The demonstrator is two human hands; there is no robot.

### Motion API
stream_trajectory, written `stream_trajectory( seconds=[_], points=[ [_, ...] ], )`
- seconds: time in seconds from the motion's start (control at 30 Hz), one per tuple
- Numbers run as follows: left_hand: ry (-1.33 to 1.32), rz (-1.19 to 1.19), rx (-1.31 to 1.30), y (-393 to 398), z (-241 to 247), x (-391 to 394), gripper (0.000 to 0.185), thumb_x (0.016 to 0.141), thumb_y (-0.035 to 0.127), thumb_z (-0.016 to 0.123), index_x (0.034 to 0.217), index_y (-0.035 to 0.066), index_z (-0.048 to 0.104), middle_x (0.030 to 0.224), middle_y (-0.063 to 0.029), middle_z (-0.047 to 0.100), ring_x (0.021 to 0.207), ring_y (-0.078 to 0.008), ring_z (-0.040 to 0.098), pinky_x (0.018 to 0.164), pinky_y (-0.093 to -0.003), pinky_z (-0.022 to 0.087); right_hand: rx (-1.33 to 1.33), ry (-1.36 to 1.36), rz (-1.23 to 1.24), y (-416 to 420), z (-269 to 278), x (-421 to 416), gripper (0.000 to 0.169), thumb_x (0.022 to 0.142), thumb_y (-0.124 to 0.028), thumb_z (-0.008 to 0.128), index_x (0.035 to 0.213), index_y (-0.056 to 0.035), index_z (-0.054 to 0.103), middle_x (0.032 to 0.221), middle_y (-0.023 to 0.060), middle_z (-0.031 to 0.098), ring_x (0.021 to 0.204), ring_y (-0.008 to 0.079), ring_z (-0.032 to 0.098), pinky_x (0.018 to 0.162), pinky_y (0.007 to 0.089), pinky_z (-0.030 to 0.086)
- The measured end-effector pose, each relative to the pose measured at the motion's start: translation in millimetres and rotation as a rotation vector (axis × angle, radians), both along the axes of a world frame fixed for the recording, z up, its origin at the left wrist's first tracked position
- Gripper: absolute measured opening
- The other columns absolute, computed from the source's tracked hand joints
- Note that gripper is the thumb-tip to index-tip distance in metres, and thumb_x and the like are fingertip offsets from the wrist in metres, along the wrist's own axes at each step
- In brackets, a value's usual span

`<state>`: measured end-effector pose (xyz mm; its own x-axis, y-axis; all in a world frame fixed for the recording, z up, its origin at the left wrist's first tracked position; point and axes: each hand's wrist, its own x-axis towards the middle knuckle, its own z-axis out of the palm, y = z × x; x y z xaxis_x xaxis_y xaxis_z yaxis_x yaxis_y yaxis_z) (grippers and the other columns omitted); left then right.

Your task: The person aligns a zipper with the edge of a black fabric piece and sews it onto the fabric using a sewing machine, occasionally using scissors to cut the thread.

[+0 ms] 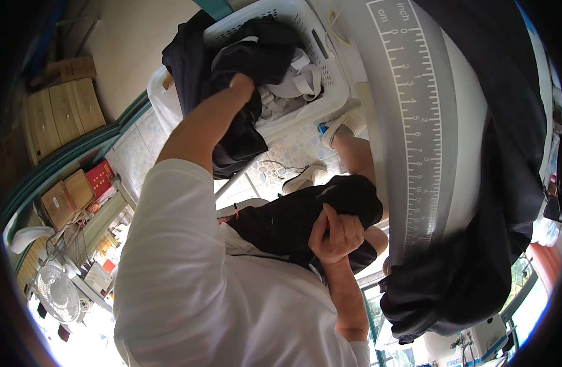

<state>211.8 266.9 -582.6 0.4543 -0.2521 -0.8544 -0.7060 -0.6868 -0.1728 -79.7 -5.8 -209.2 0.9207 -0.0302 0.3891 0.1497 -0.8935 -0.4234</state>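
My left hand (242,88) is at a white perforated plastic basket (338,87), closed on black fabric (262,59) that bunches inside it and drapes over its near side; the fingertips are hidden in the cloth. Pale straps and fabric pieces (281,98) lie in the basket too. My right hand (336,233) is above my lap, its fingers curled inward and nothing visible in them. Beyond it, at the right, a clear ruler (418,133) with inch and centimetre marks lies along the light table (466,105). More black fabric (455,270) lies across the table and hangs over its edge.
A sewing machine (487,337) shows at the lower right. A white bag (164,103) stands beside the basket. Tiled floor (281,156) shows beneath the basket. Farther left are wooden drawers (65,117), cardboard boxes (61,197) and a white fan (56,293).
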Motion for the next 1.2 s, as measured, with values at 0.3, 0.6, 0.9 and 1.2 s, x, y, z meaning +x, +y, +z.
stream_trajectory(
  seconds=[0.3,0.6,0.9,1.2],
  points=[
    [-0.215,0.732,-0.292,8.7,94.0,30.9,0.072,0.096,0.033,0.062,0.162,0.008,0.047,0.17,-0.0199,0.041,0.157,-0.0364,0.04,0.129,-0.0446,0.033,-0.007,-0.015,-0.057,2.5,-1.8,-2.6,0.017,0.083,-0.004,0.075,0.098,-0.0074,0.081,0.07,-0.0004,0.052,0.053,0.0198,0.047,0.05,0.0338,0.038],
    [-0.212,1.126,-0.419,29.0,87.7,54.6,0.089,0.093,0.067,0.063,0.157,0.006,0.053,0.156,-0.0275,0.055,0.145,-0.0408,0.055,0.118,-0.0472,0.046,0.01,0.006,-0.01,2.2,1.5,1.1,0.019,0.082,0.003,0.072,0.099,-0.0016,0.079,0.068,0.0017,0.054,0.052,0.0208,0.049,0.051,0.035,0.039],
    [-0.373,-1.092,-0.442,-28.6,41.6,-51.1,0.031,0.101,0.027,0.058,0.118,0.011,0.08,0.136,-0.0116,0.067,0.139,-0.0354,0.055,0.119,-0.054,0.039,0.008,0.006,-0.025,3.8,-4.8,0.2,0.016,0.082,-0.006,0.074,0.096,-0.0101,0.082,0.069,-0.001,0.051,0.052,0.0192,0.045,0.051,0.0337,0.037],
    [0.208,-0.032,0.05,-19.6,76.1,-33.7,0.054,0.097,0.042,0.051,0.13,0.009,0.078,0.14,-0.0144,0.072,0.128,-0.0282,0.068,0.108,-0.047,0.053,0.016,0.044,0.025,1.1,0.4,5.6,0.02,0.081,0.001,0.073,0.1,-0.0022,0.079,0.07,0.0011,0.056,0.053,0.0192,0.05,0.05,0.033,0.04]
  ],
)
